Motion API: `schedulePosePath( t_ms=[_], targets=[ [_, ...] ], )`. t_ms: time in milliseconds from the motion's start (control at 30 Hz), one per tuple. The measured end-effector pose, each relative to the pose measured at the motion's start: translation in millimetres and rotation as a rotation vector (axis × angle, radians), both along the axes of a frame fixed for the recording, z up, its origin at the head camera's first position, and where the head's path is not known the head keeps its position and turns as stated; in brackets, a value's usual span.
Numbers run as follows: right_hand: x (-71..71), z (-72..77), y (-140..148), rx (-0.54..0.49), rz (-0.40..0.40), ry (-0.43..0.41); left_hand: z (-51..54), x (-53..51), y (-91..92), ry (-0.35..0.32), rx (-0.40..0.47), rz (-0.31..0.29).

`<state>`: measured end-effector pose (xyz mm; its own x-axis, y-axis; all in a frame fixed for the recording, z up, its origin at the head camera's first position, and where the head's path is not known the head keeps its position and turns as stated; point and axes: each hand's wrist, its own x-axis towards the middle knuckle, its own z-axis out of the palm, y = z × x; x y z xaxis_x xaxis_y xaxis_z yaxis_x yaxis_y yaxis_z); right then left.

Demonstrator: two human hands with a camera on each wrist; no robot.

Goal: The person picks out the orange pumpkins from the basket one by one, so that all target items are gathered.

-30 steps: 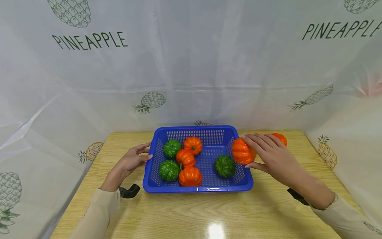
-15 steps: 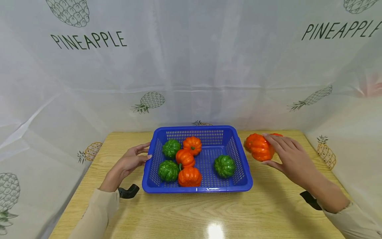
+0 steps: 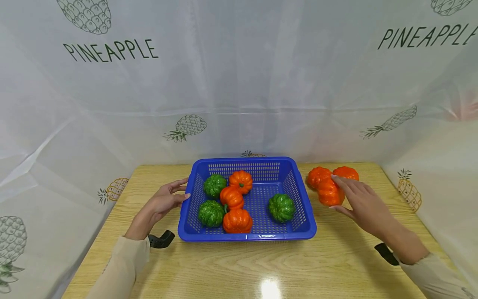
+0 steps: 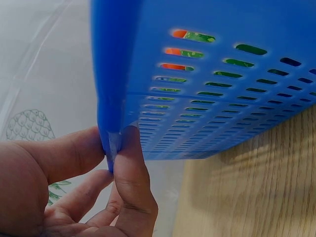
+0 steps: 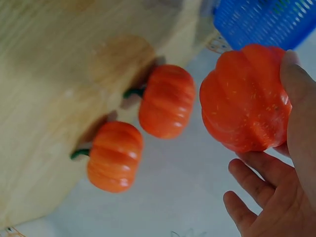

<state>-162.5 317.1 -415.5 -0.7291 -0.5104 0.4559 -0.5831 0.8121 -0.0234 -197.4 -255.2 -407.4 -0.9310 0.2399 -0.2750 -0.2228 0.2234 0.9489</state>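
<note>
One blue basket (image 3: 247,237) at centre frame contains six pumpkins: three green pumpkins (image 3: 281,208) and three orange pumpkins (image 3: 237,221). Three more orange pumpkins (image 3: 330,193) are at centre right, so orange totals six. Two hands (image 3: 166,200) show, one left of centre, one at right, over one worktop (image 3: 224,270) spanning the lower frame.

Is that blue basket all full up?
No, only partly full: three orange pumpkins and three green pumpkins sit in the blue basket, with bare basket floor showing.
</note>
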Motion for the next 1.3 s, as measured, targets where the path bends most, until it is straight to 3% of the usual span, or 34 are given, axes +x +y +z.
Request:
schedulePosePath(
  t_ms=[267,767,1300],
  targets=[
    [-5.0,-22.3,0,-0.008,0.018,-0.039,1.2,1.0,0.7,0.0,0.007,0.001],
    [-15.3,-48.2,0,0.009,0.089,0.04,0.2,1.0,0.1,0.007,0.003,0.007],
    [-17.2,-49.6,0,0.036,0.05,-0.01,-0.5,0.5,-0.5,0.009,0.003,0.005]
  ],
)
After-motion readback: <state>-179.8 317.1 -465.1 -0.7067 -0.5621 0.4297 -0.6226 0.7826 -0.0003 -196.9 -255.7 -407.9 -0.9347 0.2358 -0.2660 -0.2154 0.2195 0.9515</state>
